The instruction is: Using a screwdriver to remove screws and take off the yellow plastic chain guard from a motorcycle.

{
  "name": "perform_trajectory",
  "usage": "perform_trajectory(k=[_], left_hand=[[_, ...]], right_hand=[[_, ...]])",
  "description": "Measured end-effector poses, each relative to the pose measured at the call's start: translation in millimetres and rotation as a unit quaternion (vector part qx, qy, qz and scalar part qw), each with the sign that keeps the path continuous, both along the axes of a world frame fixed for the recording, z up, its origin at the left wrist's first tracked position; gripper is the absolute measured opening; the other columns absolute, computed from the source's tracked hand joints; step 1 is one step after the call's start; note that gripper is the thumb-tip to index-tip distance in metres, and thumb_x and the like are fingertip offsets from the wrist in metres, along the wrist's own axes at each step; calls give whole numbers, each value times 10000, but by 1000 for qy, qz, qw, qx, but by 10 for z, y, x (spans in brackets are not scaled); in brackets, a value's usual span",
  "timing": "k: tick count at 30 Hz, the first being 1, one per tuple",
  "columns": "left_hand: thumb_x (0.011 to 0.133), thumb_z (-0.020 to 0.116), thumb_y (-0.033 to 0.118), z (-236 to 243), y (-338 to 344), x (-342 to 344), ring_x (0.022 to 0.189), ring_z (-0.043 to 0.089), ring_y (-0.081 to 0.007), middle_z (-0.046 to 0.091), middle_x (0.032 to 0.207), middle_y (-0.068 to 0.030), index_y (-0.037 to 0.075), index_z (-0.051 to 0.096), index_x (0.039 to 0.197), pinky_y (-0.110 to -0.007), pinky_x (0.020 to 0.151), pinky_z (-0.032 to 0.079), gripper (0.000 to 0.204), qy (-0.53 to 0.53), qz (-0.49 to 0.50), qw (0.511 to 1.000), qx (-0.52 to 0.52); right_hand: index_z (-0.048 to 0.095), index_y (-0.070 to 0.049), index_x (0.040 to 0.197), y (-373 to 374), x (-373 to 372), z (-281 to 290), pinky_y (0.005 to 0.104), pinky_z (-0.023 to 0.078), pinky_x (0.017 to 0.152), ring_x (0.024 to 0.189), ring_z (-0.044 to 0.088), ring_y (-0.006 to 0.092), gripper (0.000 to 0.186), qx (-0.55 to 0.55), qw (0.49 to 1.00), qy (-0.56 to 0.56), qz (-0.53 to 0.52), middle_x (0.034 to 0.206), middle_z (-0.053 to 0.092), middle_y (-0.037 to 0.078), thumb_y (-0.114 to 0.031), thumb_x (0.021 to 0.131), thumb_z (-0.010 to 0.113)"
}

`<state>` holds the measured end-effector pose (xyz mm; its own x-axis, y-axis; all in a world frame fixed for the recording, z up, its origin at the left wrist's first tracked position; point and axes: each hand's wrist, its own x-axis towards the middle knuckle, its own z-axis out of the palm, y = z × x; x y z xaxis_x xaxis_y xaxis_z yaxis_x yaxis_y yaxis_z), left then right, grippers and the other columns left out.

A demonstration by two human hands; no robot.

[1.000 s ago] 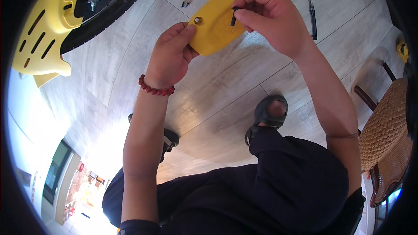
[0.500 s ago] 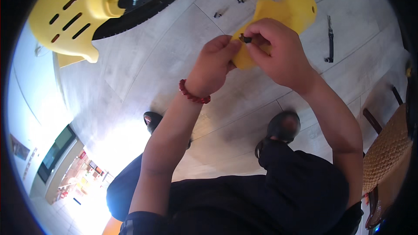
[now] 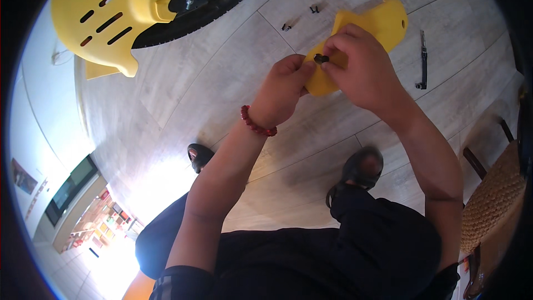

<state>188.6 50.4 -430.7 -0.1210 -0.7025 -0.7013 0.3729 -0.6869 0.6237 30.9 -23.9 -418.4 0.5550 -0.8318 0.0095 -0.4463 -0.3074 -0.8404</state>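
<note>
My left hand is closed on the near left end of a yellow plastic panel, thumb on top and fingers underneath. The panel is curved and has a small hole at its far right end. My right hand pinches a small dark clip-like piece between thumb and fingertips, against the panel's surface beside my left thumb. Whether the piece sits in a hole there, I cannot tell. The right hand covers the middle of the panel.
At the upper left stands a yellow slotted cover beside a black tyre. Small dark fasteners lie on the floor, with a black-handled tool to the right. A woven seat is at the right edge.
The whole scene has shifted slightly right and down in the view. Both hands keep their hold, with the small dark piece still pinched at the panel.
</note>
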Motion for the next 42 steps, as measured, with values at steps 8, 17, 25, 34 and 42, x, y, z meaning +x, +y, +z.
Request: perform_trajectory(k=[8, 17, 25, 34, 42], left_hand=[[953, 442, 201, -31, -21, -14, 1017, 555, -191, 550, 1096, -138, -93, 467, 1128, -330, 899, 471, 343, -3, -14, 1000, -14], [951, 434, 190, 19, -70, -69, 1007, 566, -201, 555, 1094, -141, -90, 469, 1122, -342, 908, 470, 330, 21, 4, 1000, -21], [948, 435, 184, -8, -24, -88, 1006, 565, -199, 558, 1092, -135, -81, 479, 1109, -338, 901, 472, 313, 19, 0, 1000, -12], [942, 440, 164, 37, -80, -111, 1020, 560, -196, 554, 1113, -129, -74, 477, 1136, -334, 899, 472, 309, 28, 10, 999, -14], [941, 468, 176, -81, -131, 64, 911, 544, -109, 599, 971, -49, -24, 534, 1088, -246, 824, 443, 257, -139, -126, 979, -73]], right_hand=[[609, -10, 796, -34, 0, -67, 372, 467, 677, 765, 586, 301, 128, -8, 1000, -20, -11, 788, 593, 121, -55, 689, 662], [607, -16, 783, -68, -41, -62, 363, 454, 653, 742, 575, 296, 115, 8, 999, -45, -16, 770, 581, 114, -47, 686, 661], [618, -21, 767, -55, -41, -27, 383, 456, 658, 749, 576, 305, 102, -24, 1000, 17, 3, 756, 573, 115, -75, 687, 652], [585, -26, 755, -89, -6, 15, 390, 457, 643, 730, 572, 316, 51, -71, 996, 48, 28, 770, 570, 112, -60, 728, 612], [594, -27, 897, -374, -463, -75, 327, 476, 698, 768, 587, 251, 122, -26, 996, -49, -71, 869, 593, 105, -67, 782, 596]])
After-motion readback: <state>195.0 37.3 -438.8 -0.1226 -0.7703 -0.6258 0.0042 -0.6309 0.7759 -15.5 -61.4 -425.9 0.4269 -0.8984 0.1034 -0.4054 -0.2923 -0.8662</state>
